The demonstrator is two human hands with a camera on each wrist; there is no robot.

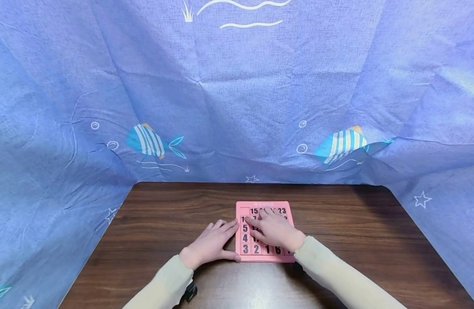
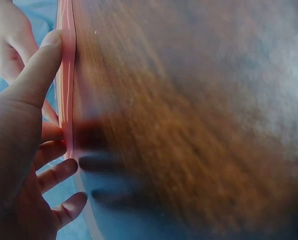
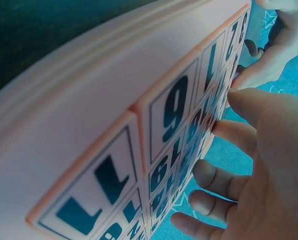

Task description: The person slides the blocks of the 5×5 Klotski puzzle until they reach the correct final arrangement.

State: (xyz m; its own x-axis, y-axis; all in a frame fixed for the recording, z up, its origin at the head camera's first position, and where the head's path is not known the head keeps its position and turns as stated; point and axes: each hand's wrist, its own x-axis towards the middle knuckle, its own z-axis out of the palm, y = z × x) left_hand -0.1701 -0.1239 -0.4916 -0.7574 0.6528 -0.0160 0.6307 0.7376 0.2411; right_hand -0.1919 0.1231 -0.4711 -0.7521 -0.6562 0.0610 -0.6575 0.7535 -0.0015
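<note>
A pink sliding number puzzle point(image 1: 265, 259) lies flat on the table, with black numbers on its square tiles and a vacant slot at the top left. Along its left side, my left hand point(image 1: 211, 241) steadies the frame, the thumb at the lower corner and fingertips higher on the edge. My right hand point(image 1: 277, 231) reaches over the tiles from the right with fingers spread. Its index finger touches a tile in the second row at the left and covers part of the number. In the right wrist view, the tile marked 6 point(image 3: 172, 107) is close. Several middle tiles are hidden under this hand.
The dark wooden table point(image 1: 175, 206) stretches around the puzzle on all sides. Behind it and at both sides hangs a blue cloth point(image 1: 237, 94) printed with striped fish and stars. A small black object point(image 1: 190, 292) sits at the left wrist.
</note>
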